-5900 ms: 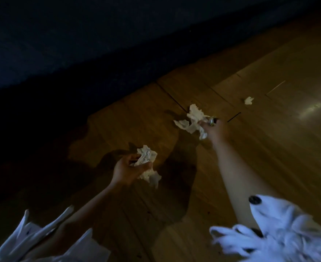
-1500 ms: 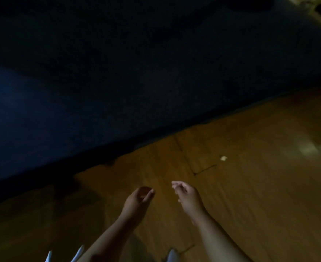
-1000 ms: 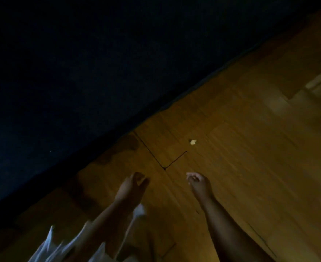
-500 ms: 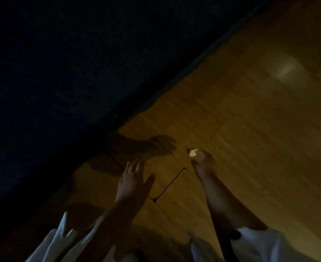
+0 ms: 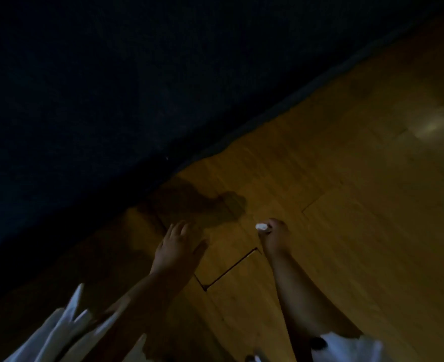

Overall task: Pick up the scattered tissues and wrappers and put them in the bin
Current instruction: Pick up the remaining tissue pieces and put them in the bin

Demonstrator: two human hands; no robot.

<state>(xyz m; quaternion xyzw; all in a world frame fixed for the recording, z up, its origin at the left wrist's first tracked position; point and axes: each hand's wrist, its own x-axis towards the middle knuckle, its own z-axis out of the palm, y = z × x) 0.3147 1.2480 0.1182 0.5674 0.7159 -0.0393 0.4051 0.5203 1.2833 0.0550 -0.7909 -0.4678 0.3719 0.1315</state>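
A small white scrap of tissue (image 5: 261, 226) is pinched at the fingertips of my right hand (image 5: 274, 236), low over the wooden floor (image 5: 346, 231). My left hand (image 5: 177, 246) is spread flat with fingers apart, palm down just above the floor to the left, holding nothing. No bin is in view. The scene is very dim.
A large dark blue mass, maybe a rug or furniture (image 5: 111, 100), fills the upper left, its edge running diagonally across the floor. White ruffled sleeves (image 5: 66, 333) show at the bottom. A bright reflection (image 5: 432, 125) lies on the floor at right.
My right hand has reached the small tissue scrap and closed its fingertips on it. My left hand has spread open near the floor. Both hands had let go of the earlier tissues.
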